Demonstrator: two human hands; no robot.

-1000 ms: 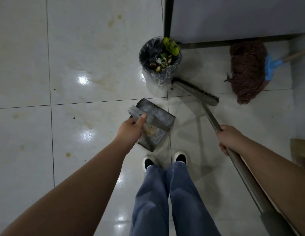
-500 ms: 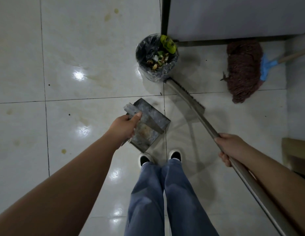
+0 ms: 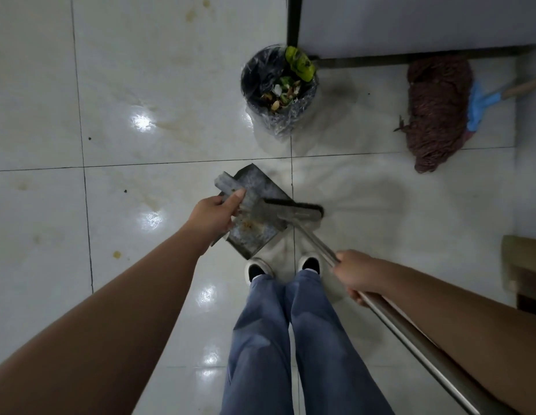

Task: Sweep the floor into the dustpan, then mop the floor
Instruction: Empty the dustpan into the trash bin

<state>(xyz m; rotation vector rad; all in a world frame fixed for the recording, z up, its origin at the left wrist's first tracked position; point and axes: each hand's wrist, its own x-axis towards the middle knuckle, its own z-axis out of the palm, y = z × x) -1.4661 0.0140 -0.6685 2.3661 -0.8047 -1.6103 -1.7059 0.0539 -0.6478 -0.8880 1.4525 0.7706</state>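
Note:
A grey metal dustpan is held just in front of my feet, with brownish scraps in it. My left hand grips its handle. My right hand is closed around the metal pole of a broom. The broom head, blurred by motion, lies across the right part of the pan, bristles pointing away from me. A dark red string mop with a blue collar and wooden handle lies on the tiles at the far right.
A black-lined waste bin full of food scraps stands ahead, next to a dark table leg. Yellowish stains and dark specks mark the white tiles at left. A wooden piece of furniture sits at the right edge.
The broom head has swung back from near the bin toward me and onto the dustpan. My right hand moved in closer to my legs. The dustpan stayed about where it was.

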